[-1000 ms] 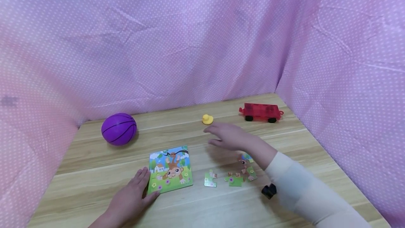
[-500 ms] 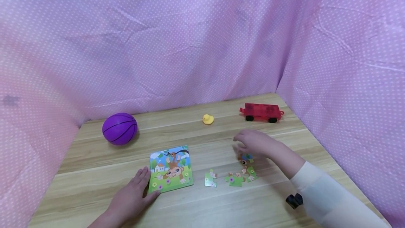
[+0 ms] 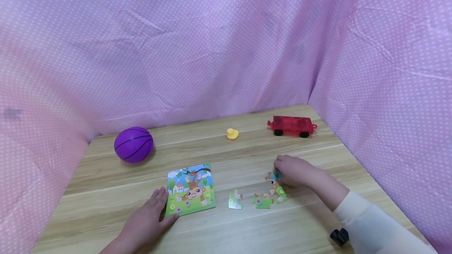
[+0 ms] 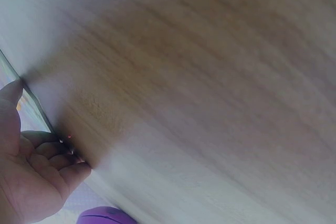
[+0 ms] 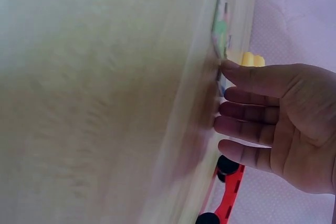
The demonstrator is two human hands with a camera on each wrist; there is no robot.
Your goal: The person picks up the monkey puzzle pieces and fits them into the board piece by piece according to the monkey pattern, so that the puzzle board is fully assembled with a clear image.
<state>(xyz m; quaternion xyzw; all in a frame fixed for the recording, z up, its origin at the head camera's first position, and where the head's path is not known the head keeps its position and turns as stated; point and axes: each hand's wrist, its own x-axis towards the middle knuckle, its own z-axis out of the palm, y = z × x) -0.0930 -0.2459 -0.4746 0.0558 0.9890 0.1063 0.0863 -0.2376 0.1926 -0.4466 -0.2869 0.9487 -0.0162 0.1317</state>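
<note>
My left hand (image 3: pixel 144 214) rests on the table at the left edge of a square picture board (image 3: pixel 190 189) showing an upside-down monkey. Its fingers lie along that edge, with the thumb near the lower corner. On the right, my right hand (image 3: pixel 298 171) is lowered over the upper end of a group of monkey puzzle pieces (image 3: pixel 280 194), covering part of a blue one (image 3: pixel 277 175). In the right wrist view its thumb and fairly straight fingers (image 5: pixel 247 128) reach down to the tabletop, apart. A green piece (image 3: pixel 262 202) adjoins the group; another piece (image 3: pixel 234 202) lies separately, nearer the board.
A purple ball (image 3: pixel 133 144) sits at the back left. At the back stand a yellow toy duck (image 3: pixel 232 133) and, farther right, a red wheeled toy wagon (image 3: pixel 292 125). Pink dotted cloth (image 3: pixel 212 50) hangs behind and beside the wooden table (image 3: pixel 226 234).
My right hand has moved from near the duck rightward and down toward me, onto the upper puzzle pieces. My left hand has stayed beside the picture board.
</note>
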